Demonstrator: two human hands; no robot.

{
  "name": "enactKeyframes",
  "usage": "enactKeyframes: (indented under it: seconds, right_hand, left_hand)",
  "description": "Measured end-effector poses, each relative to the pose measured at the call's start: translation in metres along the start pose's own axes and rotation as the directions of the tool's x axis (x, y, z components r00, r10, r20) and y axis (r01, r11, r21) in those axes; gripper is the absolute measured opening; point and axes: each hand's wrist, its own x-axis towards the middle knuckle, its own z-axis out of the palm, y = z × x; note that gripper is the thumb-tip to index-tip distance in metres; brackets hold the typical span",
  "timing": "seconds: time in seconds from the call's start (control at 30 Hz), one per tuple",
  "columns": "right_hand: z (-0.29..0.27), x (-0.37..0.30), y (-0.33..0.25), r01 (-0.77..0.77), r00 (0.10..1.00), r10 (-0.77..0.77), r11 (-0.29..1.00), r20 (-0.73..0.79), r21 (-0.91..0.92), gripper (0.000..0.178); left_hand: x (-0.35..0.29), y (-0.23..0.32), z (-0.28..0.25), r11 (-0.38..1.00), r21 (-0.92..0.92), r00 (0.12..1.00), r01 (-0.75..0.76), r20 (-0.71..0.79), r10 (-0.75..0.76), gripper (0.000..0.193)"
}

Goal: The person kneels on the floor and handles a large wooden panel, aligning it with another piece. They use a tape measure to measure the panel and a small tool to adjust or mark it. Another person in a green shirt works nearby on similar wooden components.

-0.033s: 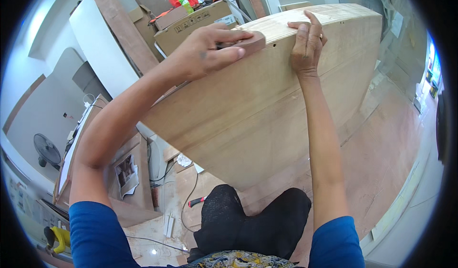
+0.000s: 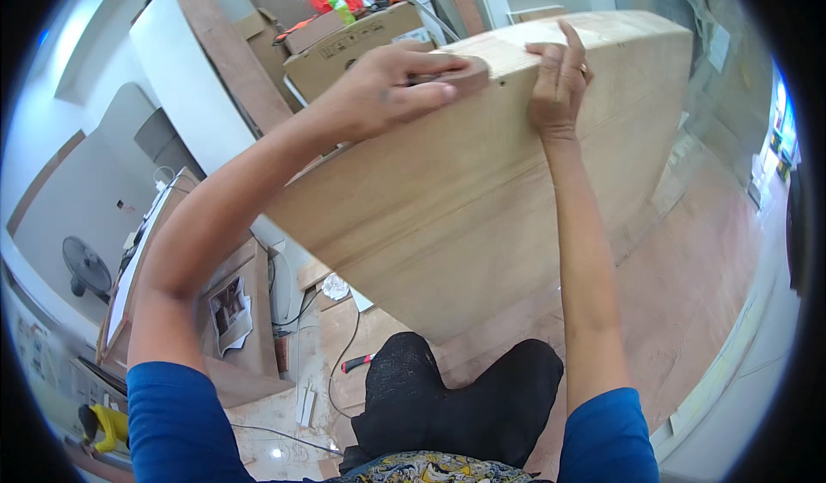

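A large pale wooden panel box [image 2: 430, 199] stands on edge in front of me, with a curved top edge face [image 2: 594, 27]. My left hand [image 2: 400, 87] is closed around a brown block with a rounded end [image 2: 471, 77], which lies against the left part of that top edge. Its underside is hidden, so I cannot tell its exact kind. Further right, my right hand [image 2: 561, 87] rests over the same edge, fingers apart and the index finger raised. Between the hands, a small dark hole [image 2: 502, 84] shows near the panel's rim.
Behind the panel, a cardboard box [image 2: 361, 49] carries red and green items. At left are a wooden cabinet [image 2: 258, 311] with papers and a fan [image 2: 86, 264]. A red-handled tool [image 2: 356, 363] and a cable [image 2: 334, 380] lie by my knees. A yellow-clad person [image 2: 107, 427] is at far lower left.
My left hand and the brown block have slid slightly right along the edge, closer to the small hole. The whole view has shifted a little; my right hand stays on the edge.
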Motion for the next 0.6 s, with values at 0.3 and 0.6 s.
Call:
enactKeyframes:
  seconds: [0.3, 0.6]
  right_hand:
    - [-0.015, 0.008, 0.011, -0.007, 0.988, 0.015, 0.998, 0.154, -0.055, 0.044]
    - [-0.017, 0.008, 0.009, -0.005, 0.981, 0.015, 0.999, 0.196, -0.053, 0.034]
  left_hand:
    - [0.132, 0.064, -0.049, 0.985, -0.169, 0.964, 0.044, -0.253, -0.087, 0.054]
    - [-0.100, 0.017, -0.068, 0.985, 0.116, 0.992, 0.127, -0.008, -0.127, 0.058]
